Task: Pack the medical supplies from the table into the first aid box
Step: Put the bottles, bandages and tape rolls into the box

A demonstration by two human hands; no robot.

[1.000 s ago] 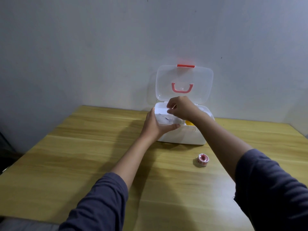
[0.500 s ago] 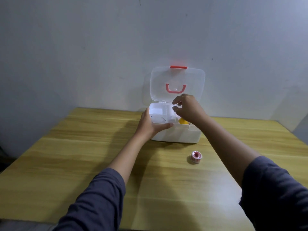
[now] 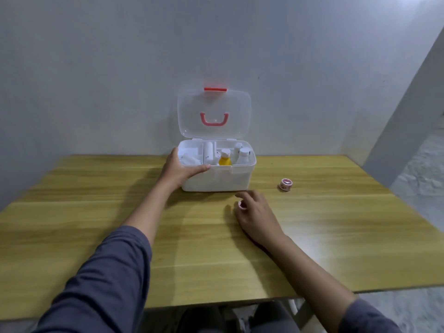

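Observation:
The white first aid box [image 3: 216,180] stands open at the back of the table, its clear lid [image 3: 213,114] with a red handle upright against the wall. Inside are a yellow bottle [image 3: 225,159], white bottles [image 3: 242,156] and a white roll [image 3: 208,152]. My left hand [image 3: 181,170] grips the box's front-left rim, thumb along the front edge. My right hand [image 3: 257,216] rests low on the table in front of the box, thumb and fingers curled around a small pink-and-white tape roll [image 3: 242,205]. A second tape roll [image 3: 286,184] lies on the table right of the box.
The wooden table [image 3: 96,212] meets a grey wall behind the box. Its near edge runs just above my lap, and its right edge drops to a grey floor [image 3: 422,179].
My right hand left the box and came down to the table in front of it, onto a small tape roll. The left hand stayed on the box rim. My view moved back and to the left.

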